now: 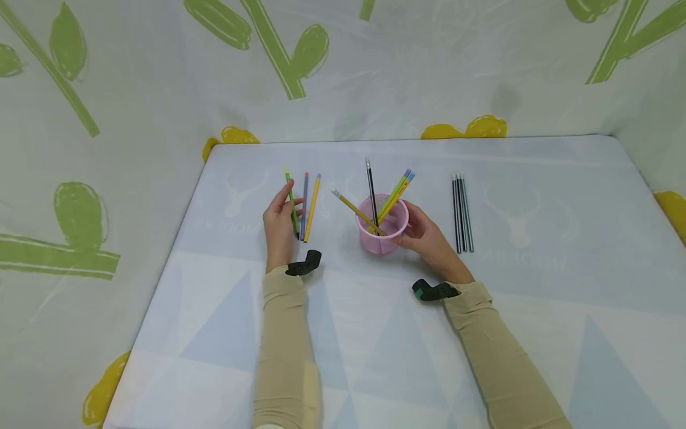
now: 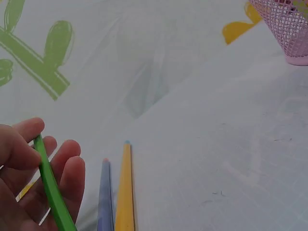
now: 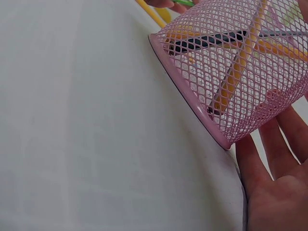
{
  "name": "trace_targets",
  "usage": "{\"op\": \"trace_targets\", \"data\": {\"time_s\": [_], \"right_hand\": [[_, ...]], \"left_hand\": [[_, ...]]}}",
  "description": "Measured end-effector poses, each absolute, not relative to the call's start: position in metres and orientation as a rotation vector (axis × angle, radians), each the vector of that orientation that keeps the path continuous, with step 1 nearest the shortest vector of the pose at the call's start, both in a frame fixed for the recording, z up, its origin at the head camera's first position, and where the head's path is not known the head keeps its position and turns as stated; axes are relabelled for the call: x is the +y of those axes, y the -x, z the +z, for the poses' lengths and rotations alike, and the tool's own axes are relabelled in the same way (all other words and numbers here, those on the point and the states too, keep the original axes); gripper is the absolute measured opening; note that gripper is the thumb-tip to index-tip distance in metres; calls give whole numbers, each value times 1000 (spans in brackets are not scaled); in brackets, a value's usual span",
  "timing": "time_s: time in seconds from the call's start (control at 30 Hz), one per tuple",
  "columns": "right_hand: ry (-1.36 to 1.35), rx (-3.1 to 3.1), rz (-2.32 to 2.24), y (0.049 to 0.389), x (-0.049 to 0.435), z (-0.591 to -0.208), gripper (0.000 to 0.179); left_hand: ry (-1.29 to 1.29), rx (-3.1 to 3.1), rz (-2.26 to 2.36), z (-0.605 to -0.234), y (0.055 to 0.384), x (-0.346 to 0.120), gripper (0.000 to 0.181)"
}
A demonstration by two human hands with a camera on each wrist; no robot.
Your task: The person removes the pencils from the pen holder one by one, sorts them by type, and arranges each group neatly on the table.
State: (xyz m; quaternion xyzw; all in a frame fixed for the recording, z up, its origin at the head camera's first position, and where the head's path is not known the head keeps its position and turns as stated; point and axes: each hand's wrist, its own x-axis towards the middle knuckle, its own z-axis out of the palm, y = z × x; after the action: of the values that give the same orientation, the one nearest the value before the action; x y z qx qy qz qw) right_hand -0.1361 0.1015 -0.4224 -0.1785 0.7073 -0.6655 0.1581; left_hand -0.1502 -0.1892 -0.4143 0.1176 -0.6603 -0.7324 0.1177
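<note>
My left hand (image 1: 278, 226) pinches a green pencil (image 2: 52, 187) between thumb and fingertips, at the left of the table. Just right of that hand lie a purple pencil (image 1: 305, 199) and a yellow pencil (image 1: 313, 205), side by side. My right hand (image 1: 433, 243) grips a pink mesh pencil cup (image 1: 368, 243) from its right side; some fingers are hidden behind it in the head view. Several pencils lean in the cup, among them a black pencil (image 1: 370, 179) and a yellow pencil (image 1: 348, 205). In the right wrist view, fingers (image 3: 252, 161) touch the mesh.
Dark pencils (image 1: 462, 214) lie in a row right of the cup. A pale patterned cloth covers the table (image 1: 375, 333). Behind it hangs a light backdrop (image 1: 386, 71) with green leaf prints. A black camera sits on each wrist.
</note>
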Motion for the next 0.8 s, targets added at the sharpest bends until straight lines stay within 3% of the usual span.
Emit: {"op": "trace_targets", "data": {"time_s": [0.23,0.4,0.8], "right_hand": [[506,2023,-1904,136,101,-422,69],[507,2027,-1905,136,101,-422,68],[526,1996,-1920,138,103,-425,68]], "left_hand": [[-394,-1845,-2145,-429,161,-194,26],[-499,-2073,-1881,-441,168,-195,20],[-495,-2589,-1166,-439,171,-182,36]]}}
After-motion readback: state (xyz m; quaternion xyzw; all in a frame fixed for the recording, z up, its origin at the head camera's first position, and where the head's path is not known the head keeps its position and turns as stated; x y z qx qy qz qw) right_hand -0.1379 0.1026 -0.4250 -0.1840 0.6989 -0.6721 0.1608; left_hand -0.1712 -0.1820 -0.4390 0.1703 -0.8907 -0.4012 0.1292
